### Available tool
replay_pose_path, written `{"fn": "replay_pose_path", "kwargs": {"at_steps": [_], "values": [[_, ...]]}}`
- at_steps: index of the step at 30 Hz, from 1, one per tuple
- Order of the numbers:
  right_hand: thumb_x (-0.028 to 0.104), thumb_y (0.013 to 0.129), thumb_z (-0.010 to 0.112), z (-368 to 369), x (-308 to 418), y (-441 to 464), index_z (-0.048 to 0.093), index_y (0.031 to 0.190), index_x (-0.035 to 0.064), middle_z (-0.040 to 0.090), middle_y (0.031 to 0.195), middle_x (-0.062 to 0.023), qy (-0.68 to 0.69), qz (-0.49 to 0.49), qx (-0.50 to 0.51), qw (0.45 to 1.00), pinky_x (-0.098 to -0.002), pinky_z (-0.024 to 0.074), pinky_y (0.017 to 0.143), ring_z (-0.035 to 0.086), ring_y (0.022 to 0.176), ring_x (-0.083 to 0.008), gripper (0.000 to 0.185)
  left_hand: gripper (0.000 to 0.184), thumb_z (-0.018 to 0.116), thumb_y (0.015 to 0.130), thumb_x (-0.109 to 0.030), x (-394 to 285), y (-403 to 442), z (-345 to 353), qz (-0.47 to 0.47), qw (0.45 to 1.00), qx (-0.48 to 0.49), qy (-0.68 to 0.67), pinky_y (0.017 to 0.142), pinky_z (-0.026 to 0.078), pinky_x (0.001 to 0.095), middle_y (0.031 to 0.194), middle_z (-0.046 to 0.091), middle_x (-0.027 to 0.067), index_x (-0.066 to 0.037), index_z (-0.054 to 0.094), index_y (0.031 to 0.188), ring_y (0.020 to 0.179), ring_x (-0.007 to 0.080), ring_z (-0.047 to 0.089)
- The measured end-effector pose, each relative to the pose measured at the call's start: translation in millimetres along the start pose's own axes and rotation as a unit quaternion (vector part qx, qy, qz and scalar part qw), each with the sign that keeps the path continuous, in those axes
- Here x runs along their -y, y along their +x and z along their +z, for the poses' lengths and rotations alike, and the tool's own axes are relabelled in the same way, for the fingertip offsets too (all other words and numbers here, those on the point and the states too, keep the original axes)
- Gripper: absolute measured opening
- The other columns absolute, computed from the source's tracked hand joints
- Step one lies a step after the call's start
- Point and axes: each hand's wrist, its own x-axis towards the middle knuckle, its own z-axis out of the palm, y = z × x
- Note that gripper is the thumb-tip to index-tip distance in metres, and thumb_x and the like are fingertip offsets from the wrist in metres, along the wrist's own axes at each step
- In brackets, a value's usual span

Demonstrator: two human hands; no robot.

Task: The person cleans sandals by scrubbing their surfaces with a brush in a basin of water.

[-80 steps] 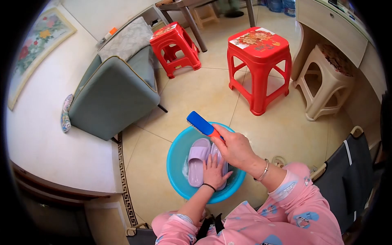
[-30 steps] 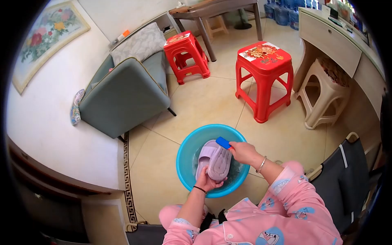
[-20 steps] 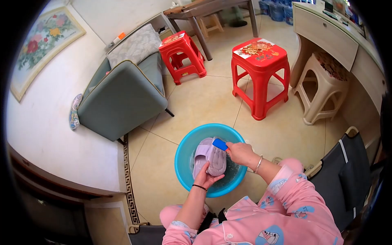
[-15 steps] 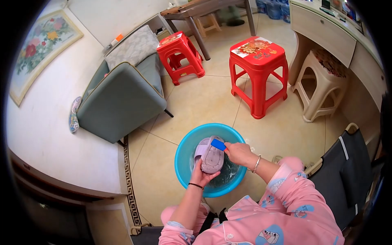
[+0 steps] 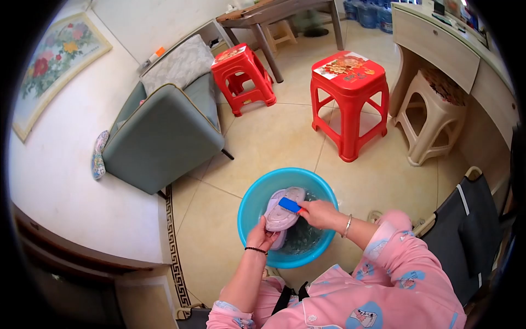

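My left hand point(image 5: 261, 237) grips the near end of a lilac slipper point(image 5: 280, 220), which is tilted above the basin's water point(image 5: 304, 239). My right hand point(image 5: 322, 214) is closed around the red handle of a scrubbing brush point(image 5: 289, 204). The brush has a blue back, and its bristle side rests against the slipper's sole. More lilac material, possibly a second slipper point(image 5: 279, 241), shows beneath the held one. All this is inside a round turquoise basin point(image 5: 241, 227) on the tiled floor.
Two red plastic stools point(image 5: 350, 82) stand beyond the basin. A grey-green armchair point(image 5: 164, 140) is at left, and a beige stool point(image 5: 430, 118) sits under the desk point(image 5: 438, 41). A dark folding chair point(image 5: 463, 236) is close on the right.
The slipper has turned from strap side partly visible to its sole tilted rightward. The brush has shifted slightly lower and left along the sole. Both hands keep their hold.
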Motion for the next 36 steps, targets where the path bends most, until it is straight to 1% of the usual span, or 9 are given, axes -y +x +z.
{"fn": "replay_pose_path", "kwargs": {"at_steps": [5,7,15,20,24,26,27,30,36], "values": [[0.03,0.094,0.051,23.3,7.2,2.2,0.057,0.123,0.0133,0.066,0.097,-0.021,0.014,-0.036,0.05,0.998,-0.0505,0.0493,0.075,0.063,0.09,-0.0402,0.035,0.032,0.056,0.096,-0.018,8.6,4.2,-5.1,0.029,0.996,0.026,-0.082,0.096,0.048,0.043,0.123,0.058,0.0108,-0.008,0.052,0.126,0.111,0.0259,0.057],[0.031,0.093,0.051,26.6,7.7,5.8,0.056,0.124,0.0127,0.066,0.098,-0.0214,0.026,-0.03,0.056,0.998,-0.0503,0.0491,0.076,0.063,0.091,-0.0409,0.036,0.036,0.059,0.093,-0.012,11.3,4.8,-3.0,-0.016,0.994,0.053,-0.093,0.096,0.049,0.0416,0.122,0.059,0.0116,-0.007,0.05,0.128,0.112,0.0269,0.057],[0.031,0.093,0.052,21.2,3.1,10.0,0.056,0.124,0.0112,0.065,0.1,-0.0225,0.063,-0.032,0.037,0.997,-0.0496,0.0487,0.08,0.062,0.093,-0.0413,0.037,0.037,0.053,0.093,-0.012,4.4,22.2,0.8,-0.094,0.988,0.075,-0.1,0.101,0.044,0.044,0.126,0.057,0.0112,-0.007,0.049,0.129,0.116,0.0279,0.055],[0.031,0.093,0.054,44.3,-2.0,17.3,0.056,0.12,0.0091,0.065,0.096,-0.0248,0.105,0.005,-0.013,0.994,-0.0497,0.0487,0.08,0.062,0.092,-0.0416,0.035,0.039,0.047,0.091,-0.01,19.1,30.4,0.2,0.033,0.99,0.131,-0.044,0.105,0.04,0.049,0.127,0.056,0.0152,0.0,0.047,0.129,0.119,0.031,0.052],[0.03,0.093,0.054,28.2,15.1,4.2,0.055,0.119,0.0103,0.066,0.093,-0.0235,0.152,-0.005,-0.054,0.987,-0.0499,0.0491,0.077,0.063,0.089,-0.0415,0.033,0.041,0.042,0.092,-0.012,9.9,11.5,0.3,0.05,0.979,0.196,-0.025,0.106,0.039,0.0491,0.13,0.055,0.0158,-0.001,0.046,0.131,0.121,0.0312,0.052],[0.03,0.093,0.053,15.0,25.7,-5.2,0.054,0.119,0.0095,0.066,0.094,-0.0232,0.151,-0.024,-0.036,0.988,-0.0502,0.0499,0.078,0.064,0.089,-0.0416,0.033,0.041,0.038,0.097,-0.022,3.9,-4.1,6.3,0.042,0.976,0.183,-0.113,0.106,0.038,0.0497,0.131,0.054,0.0158,-0.002,0.046,0.132,0.122,0.031,0.051],[0.03,0.093,0.053,11.4,30.0,-10.3,0.054,0.119,0.0095,0.066,0.094,-0.0232,0.153,-0.026,-0.039,0.987,-0.0502,0.0499,0.078,0.064,0.089,-0.0416,0.033,0.041,0.038,0.097,-0.022,1.1,-11.4,9.7,0.044,0.976,0.184,-0.11,0.106,0.038,0.0497,0.131,0.054,0.0158,-0.002,0.046,0.132,0.122,0.031,0.051],[0.031,0.093,0.053,2.5,40.4,-19.3,0.053,0.12,0.0107,0.067,0.092,-0.0217,0.107,-0.079,-0.039,0.99,-0.0497,0.0505,0.076,0.064,0.086,-0.041,0.034,0.052,0.034,0.101,-0.044,-3.8,-15.0,8.6,0.088,0.966,0.232,-0.064,0.107,0.037,0.0495,0.132,0.054,0.0136,-0.004,0.048,0.131,0.122,0.0299,0.052],[0.031,0.093,0.053,-1.6,50.8,-22.2,0.04,0.139,0.0206,0.066,0.09,-0.0194,0.131,-0.145,-0.021,0.98,-0.0501,0.0507,0.071,0.065,0.082,-0.0398,0.049,0.043,0.038,0.102,-0.035,-20.0,-41.0,7.0,0.163,0.95,0.259,-0.059,0.105,0.04,0.0437,0.129,0.056,0.0125,-0.003,0.049,0.129,0.119,0.0266,0.054]]}}
